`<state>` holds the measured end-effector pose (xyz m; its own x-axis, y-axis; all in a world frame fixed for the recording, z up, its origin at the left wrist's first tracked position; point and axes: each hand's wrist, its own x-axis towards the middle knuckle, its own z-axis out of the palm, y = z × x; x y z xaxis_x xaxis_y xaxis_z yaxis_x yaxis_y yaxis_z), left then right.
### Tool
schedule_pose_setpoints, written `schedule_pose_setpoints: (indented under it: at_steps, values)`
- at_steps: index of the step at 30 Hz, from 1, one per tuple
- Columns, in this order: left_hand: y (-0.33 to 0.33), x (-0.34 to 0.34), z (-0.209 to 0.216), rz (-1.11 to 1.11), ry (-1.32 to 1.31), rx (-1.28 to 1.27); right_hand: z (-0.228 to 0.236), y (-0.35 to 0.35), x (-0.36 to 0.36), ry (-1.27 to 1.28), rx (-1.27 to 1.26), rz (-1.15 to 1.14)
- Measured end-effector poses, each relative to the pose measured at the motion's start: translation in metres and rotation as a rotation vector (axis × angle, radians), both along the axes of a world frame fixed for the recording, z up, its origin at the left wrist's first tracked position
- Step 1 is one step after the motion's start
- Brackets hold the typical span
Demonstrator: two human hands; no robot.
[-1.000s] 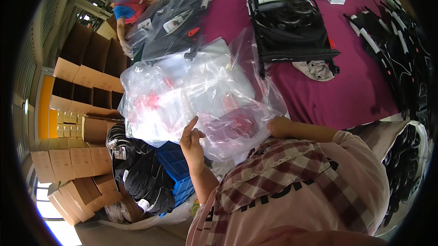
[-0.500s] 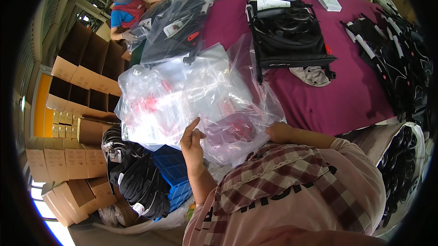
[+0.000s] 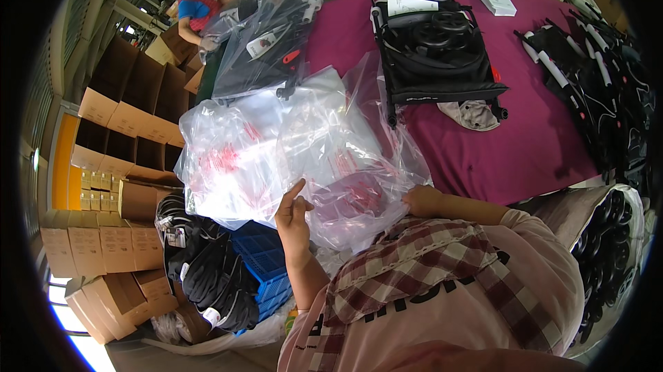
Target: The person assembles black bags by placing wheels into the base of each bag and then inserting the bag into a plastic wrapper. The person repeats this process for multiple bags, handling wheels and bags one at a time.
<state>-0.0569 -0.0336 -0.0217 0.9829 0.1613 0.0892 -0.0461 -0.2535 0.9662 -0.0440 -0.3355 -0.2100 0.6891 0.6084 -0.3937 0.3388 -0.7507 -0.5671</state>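
Clear plastic bags (image 3: 318,116) with red printing lie in a loose pile along the near edge of the table. My left hand (image 3: 294,220) is at the near side of the pile, index finger stretched out and fingers apart, with nothing visibly held. To its right, my right hand (image 3: 423,201) is closed on the rim of a clear plastic bag (image 3: 359,217), whose near part bulges between my hands. Beyond the bags lies a folded black stroller (image 3: 442,54) with wheels on top and a white paper sheet (image 3: 413,5).
A bagged folded stroller (image 3: 266,41) lies at the far left, beside a co-worker (image 3: 197,10). More stroller frames (image 3: 587,75) stand at right on the maroon-covered table (image 3: 511,144). Cartons (image 3: 103,244), a blue crate (image 3: 262,255) and a sack of wheels (image 3: 608,255) surround me.
The co-worker has leaned back and shifted their hand at the bagged stroller slightly. My left hand has barely turned; my right hand and the bags stay nearly the same.
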Motion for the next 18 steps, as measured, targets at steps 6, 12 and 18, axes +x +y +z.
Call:
schedule_pose_setpoints:
  at_steps: [6, 12, 18]
  values:
    - [0.0, 0.001, 0.0, -0.014, 0.014, 0.03, 0.0, 0.0, -0.001, -0.008, 0.014, -0.015]
    - [-0.001, 0.002, 0.003, -0.018, 0.007, 0.03, 0.001, -0.003, -0.001, -0.012, 0.044, -0.031]
    - [0.0, 0.002, 0.001, -0.027, 0.006, 0.005, 0.005, -0.004, 0.001, 0.004, 0.012, -0.025]
